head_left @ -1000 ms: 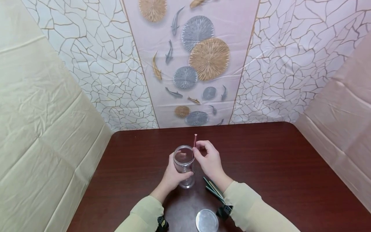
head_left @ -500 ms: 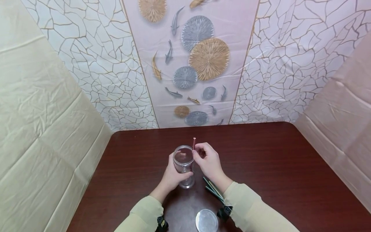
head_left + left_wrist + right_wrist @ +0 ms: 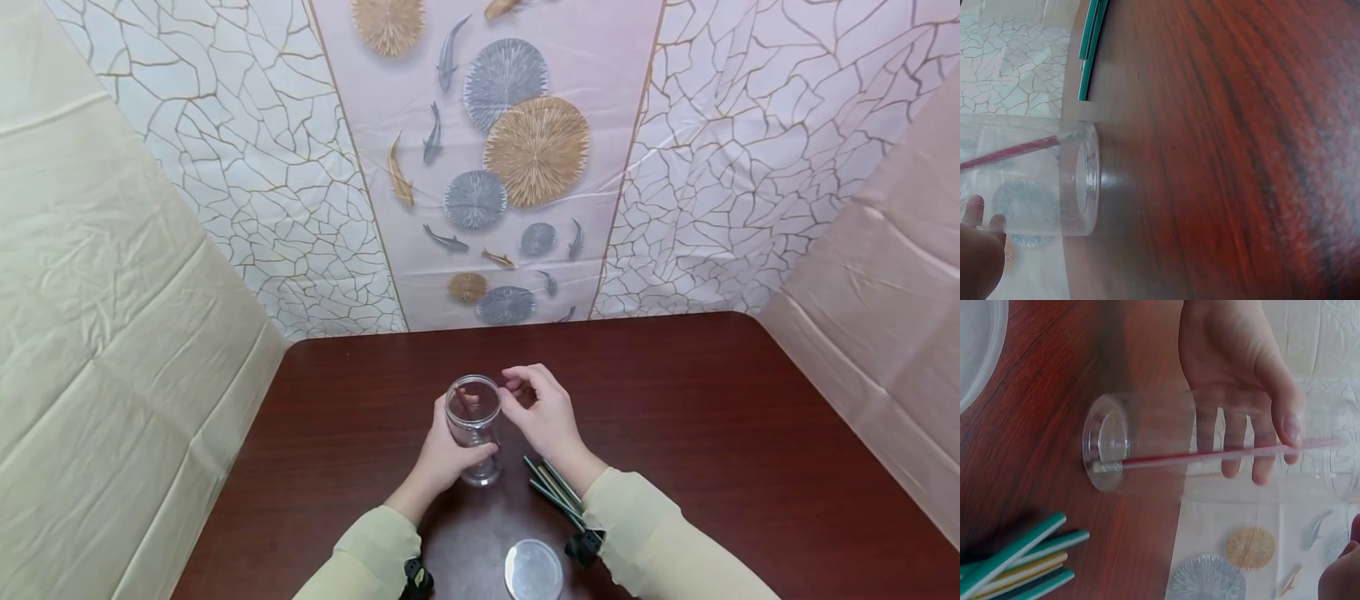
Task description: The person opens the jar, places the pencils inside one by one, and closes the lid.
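- Head view: the left hand (image 3: 441, 457) grips the clear jar (image 3: 474, 435); the right hand (image 3: 545, 413), its fingers loosely bent and free, is just beside it.
- Left wrist view: the red pencil (image 3: 1016, 150) leans inside the jar.
- Right wrist view: green sticks (image 3: 1013, 555) lie near the jar's bottom.

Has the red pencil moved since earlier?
Yes: relative to the table, the red pencil has moved left and down in the head view, leaning inside the jar.

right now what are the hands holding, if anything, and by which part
The left hand holds the clear jar around its side, below the rim; the right hand holds nothing.
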A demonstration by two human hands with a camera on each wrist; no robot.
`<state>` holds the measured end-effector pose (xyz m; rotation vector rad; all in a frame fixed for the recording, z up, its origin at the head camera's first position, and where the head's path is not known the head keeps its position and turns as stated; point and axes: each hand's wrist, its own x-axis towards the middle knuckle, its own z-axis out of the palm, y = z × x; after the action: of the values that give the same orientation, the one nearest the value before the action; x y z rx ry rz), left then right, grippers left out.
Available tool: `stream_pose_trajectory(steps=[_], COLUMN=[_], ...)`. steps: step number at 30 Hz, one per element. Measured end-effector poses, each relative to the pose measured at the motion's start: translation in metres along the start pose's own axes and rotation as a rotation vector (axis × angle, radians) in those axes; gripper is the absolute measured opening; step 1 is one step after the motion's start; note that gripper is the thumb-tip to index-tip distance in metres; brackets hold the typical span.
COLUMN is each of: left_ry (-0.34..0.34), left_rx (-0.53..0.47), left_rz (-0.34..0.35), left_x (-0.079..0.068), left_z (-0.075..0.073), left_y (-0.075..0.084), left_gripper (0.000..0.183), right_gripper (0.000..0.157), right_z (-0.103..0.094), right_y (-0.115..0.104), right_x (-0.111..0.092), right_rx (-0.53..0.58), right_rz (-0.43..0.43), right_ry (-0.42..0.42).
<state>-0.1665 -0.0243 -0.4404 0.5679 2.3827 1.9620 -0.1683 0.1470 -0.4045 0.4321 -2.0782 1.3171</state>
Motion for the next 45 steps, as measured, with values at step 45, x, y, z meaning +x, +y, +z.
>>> stream_pose_trajectory(steps=[45], left_ry=[0.008], left_rx=[-0.02], left_rz=[-0.013], left_x=[-0.001], left_z=[0.004], left_y=[0.0], left_gripper=[0.082], right_gripper=[0.063], right_z=[-0.094], right_y=[0.083], right_x=[-0.115], right_rx=[-0.418], right_rz=[0.163], right_ry=[-0.375])
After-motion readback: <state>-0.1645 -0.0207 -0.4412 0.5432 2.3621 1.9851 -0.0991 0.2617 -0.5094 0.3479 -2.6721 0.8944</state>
